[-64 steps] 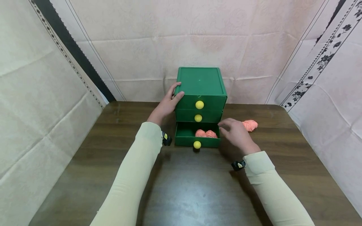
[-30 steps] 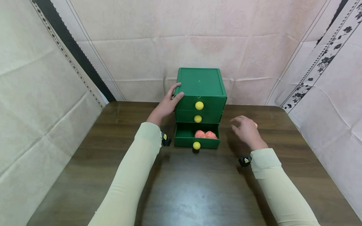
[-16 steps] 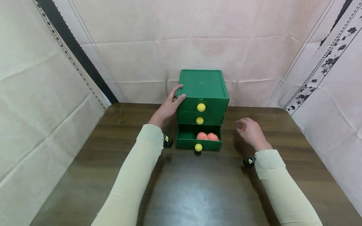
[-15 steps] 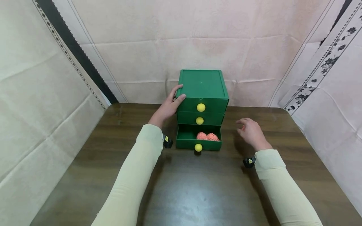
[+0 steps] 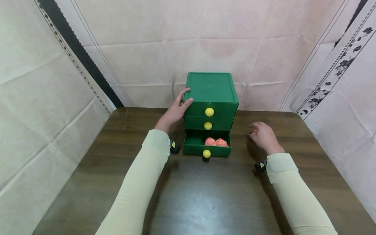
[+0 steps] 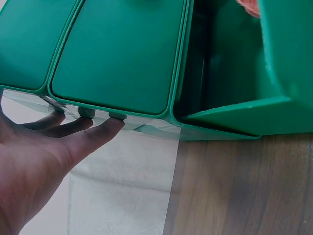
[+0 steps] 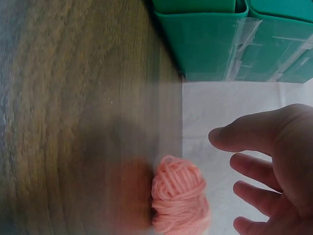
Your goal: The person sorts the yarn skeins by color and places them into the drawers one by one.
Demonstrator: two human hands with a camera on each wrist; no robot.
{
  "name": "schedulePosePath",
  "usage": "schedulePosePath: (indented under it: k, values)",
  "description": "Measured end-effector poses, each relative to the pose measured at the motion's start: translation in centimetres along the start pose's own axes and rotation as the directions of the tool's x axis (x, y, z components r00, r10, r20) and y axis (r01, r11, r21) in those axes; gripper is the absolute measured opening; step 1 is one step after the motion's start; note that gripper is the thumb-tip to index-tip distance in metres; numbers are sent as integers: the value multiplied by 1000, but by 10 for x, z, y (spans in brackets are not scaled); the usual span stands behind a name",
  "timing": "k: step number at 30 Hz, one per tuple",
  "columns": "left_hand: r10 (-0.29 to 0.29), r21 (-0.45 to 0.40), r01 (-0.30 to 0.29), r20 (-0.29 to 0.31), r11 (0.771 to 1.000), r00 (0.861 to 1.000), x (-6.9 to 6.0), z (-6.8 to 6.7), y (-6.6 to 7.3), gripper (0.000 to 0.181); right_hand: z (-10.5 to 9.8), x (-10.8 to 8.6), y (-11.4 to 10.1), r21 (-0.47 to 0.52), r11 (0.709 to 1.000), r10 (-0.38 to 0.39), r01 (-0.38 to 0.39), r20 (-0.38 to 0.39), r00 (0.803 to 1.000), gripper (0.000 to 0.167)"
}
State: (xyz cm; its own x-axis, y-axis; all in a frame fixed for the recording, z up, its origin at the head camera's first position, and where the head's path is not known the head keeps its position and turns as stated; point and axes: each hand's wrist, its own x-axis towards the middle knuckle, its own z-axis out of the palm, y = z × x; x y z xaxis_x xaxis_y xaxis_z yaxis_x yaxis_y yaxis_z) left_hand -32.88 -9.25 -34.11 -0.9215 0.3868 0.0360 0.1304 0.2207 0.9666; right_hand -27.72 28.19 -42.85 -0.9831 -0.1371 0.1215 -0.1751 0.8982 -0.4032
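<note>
A green drawer cabinet [image 5: 210, 86] with round yellow knobs stands at the back of the table. Its bottom drawer [image 5: 192, 150] is pulled out and holds coral yarn bundles [image 5: 216, 142]. My left hand [image 5: 174, 114] rests against the cabinet's upper left side; the left wrist view has its straight fingers [image 6: 93, 137] touching the side wall. To the right of the cabinet, my right hand [image 5: 265, 138] hovers by another coral yarn bundle [image 7: 180, 198]. In the right wrist view its fingers are spread, with a gap to that yarn. The head view mostly hides this bundle behind the hand.
The brown wooden table [image 5: 188, 195] has rounded back corners. Pale cloth [image 5: 152, 42] hangs behind it and along both sides. The cabinet's two upper drawers are closed, and clear tape [image 7: 242, 49] runs along its right side.
My right hand has moved away from the open drawer's right edge, rightward to the loose yarn bundle. The left hand stays on the cabinet. The view has shifted slightly.
</note>
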Motion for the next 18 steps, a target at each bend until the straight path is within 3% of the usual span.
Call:
schedulePosePath:
  k: [4, 7, 12, 18]
  values:
    - [-6, -1, 6, 21, 1000, 1000, -8, 0, 10, 62, 1, 2, 3, -1, 1000, 8, -8, 7, 1000, 38]
    - [-12, 9, 12, 17, 1000, 1000, -9, 0, 9, 62, 3, 3, 5, -6, 1000, 14, -14, 11, 1000, 39]
    - [-23, 6, 23, -3, 1000, 1000, -1, -1, -4, 59, 4, 4, 8, -15, 1000, 18, -18, 19, 1000, 41]
    - [18, 33, -17, -38, 999, 999, 10, -1, -19, 55, 3, 8, 14, -29, 999, 21, -19, 39, 999, 44]
